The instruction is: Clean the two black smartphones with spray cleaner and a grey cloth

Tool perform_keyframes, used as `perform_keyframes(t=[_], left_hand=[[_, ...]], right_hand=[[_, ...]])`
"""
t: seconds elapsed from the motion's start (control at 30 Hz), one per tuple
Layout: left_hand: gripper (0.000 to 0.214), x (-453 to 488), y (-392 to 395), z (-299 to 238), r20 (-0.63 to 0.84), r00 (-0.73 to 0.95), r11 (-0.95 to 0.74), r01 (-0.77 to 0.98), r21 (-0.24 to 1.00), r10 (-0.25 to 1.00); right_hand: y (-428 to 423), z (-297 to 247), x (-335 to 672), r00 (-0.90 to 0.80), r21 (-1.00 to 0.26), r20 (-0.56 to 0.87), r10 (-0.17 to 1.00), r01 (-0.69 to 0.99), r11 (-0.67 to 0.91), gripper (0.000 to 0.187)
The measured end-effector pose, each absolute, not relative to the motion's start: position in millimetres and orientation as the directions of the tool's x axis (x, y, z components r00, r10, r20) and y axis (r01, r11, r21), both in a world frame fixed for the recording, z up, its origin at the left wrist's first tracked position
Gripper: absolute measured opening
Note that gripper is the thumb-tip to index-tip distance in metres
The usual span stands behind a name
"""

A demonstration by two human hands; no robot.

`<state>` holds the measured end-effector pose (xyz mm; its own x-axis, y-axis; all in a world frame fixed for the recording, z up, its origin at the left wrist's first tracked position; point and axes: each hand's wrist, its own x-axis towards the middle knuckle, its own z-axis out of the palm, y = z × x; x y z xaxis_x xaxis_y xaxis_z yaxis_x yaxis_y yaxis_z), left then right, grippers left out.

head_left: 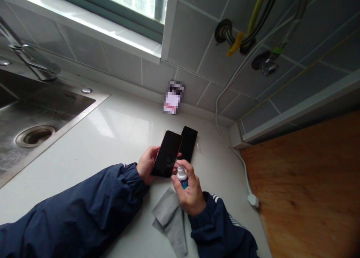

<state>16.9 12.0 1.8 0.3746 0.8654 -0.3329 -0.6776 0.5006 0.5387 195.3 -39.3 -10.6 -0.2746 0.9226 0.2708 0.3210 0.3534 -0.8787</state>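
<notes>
My left hand (147, 164) is closed around a smartphone (168, 153), its dark screen facing up toward me with a faint smudge low on the glass. In my right hand (191, 192) is a small white spray bottle (183, 177) with a blue label. The index finger rests on the bottle's top, and its nozzle is close to the phone's lower right side. Behind the held phone, a second dark phone (189, 141) lies on the counter, partly covered. A folded grey cloth (171, 220) lies below my hands.
A steel sink (98, 102) with a faucet (33, 61) is at the left. Against the tiled wall stands a blurred pinkish item (173, 98). A white cable (225, 138) with a plug (253, 200) runs down the right, beside a wooden board (306, 183). Pipe valves (266, 63) jut from the wall.
</notes>
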Motion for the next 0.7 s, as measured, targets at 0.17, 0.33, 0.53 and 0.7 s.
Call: perform_keyframes(t=[0.17, 0.33, 0.53, 0.7], left_hand=[[0.05, 17, 11, 0, -0.359, 0.359, 0.505, -0.672, 0.542, 0.862], [0.056, 15, 11, -1, -0.369, 0.364, 0.517, -0.648, 0.559, 0.855], [0.055, 15, 11, 4, -0.384, 0.307, 0.484, -0.673, 0.56, 0.871], [0.06, 14, 10, 15, -0.401, 0.318, 0.5, -0.688, 0.526, 0.859]], right_hand=[[-39, -10, 194, -0.238, -0.867, 0.318, 0.918, 0.319, 0.383, 0.048], [-38, -7, 193, -0.221, -0.847, 0.369, 0.903, 0.32, 0.425, 0.052], [-40, -5, 195, -0.228, -0.825, 0.383, 0.895, 0.351, 0.442, 0.05], [-42, -9, 194, -0.16, -0.823, 0.403, 0.901, 0.368, 0.434, 0.053]])
